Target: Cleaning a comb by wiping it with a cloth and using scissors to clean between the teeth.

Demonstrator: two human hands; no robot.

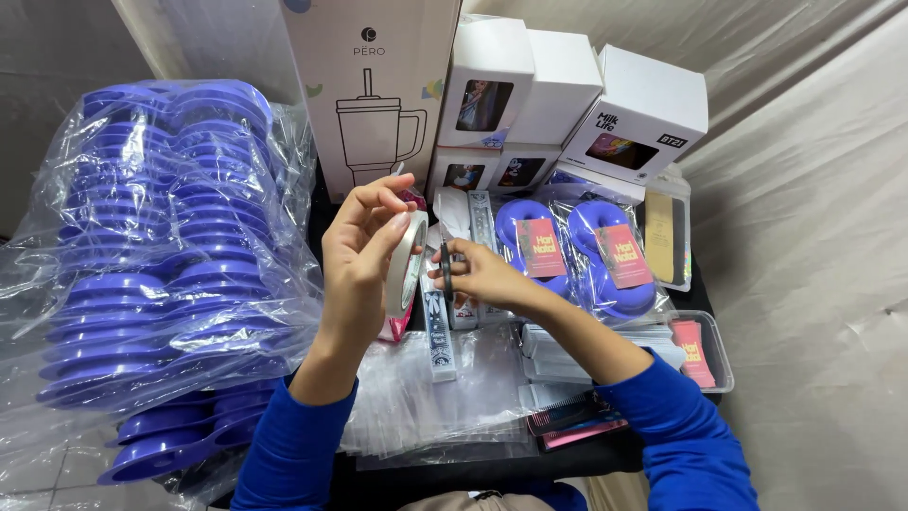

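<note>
Blue sleeves nearest. Left hand grips a tape roll upright at centre, edge-on to the camera, its hole axis running left-right. Right hand is closed on small dark scissors, blades toward the roll. Progress: no strip yet cut; two wrapped purple bowls lie far right, bagged stacks left.

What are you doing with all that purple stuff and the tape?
A person in blue sleeves sits at a crowded dark table. Their left hand holds up a white roll of clear tape, and their right hand holds something thin and dark against it, too small to tell what. On the left stand tall stacks of purple plastic bowls in clear bags. Behind the hands are white cardboard boxes and two bagged purple bowls with pink cards. Clear plastic bags lie flat in front.
</note>
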